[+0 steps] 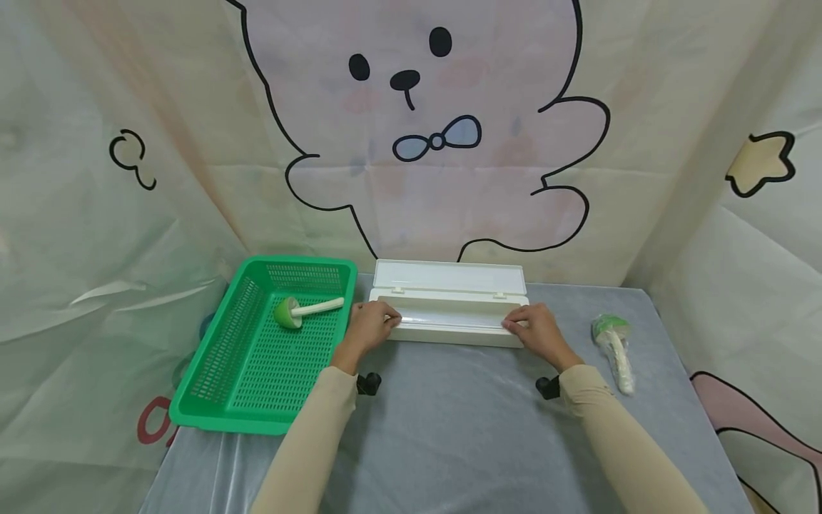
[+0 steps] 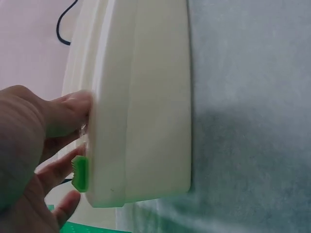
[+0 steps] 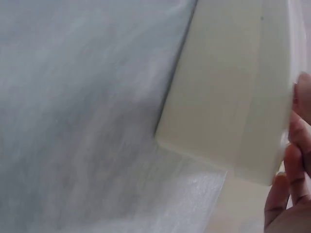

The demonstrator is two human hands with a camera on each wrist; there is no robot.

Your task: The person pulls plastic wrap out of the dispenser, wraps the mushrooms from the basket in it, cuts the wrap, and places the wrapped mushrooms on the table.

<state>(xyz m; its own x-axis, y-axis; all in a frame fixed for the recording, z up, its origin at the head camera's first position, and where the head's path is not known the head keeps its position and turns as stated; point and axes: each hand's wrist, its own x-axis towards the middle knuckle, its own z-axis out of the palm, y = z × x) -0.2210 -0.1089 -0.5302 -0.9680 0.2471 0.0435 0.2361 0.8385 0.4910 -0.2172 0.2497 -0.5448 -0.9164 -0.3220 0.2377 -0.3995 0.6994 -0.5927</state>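
Both hands, left and right, clamp the ends of the open white box (lid back), steadying it; brush lies in green basket.

Two green brushes, one white box, apparently one basket.

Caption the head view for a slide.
Both hands, left hand and right hand, grip the ends of an open white box beside a green basket.
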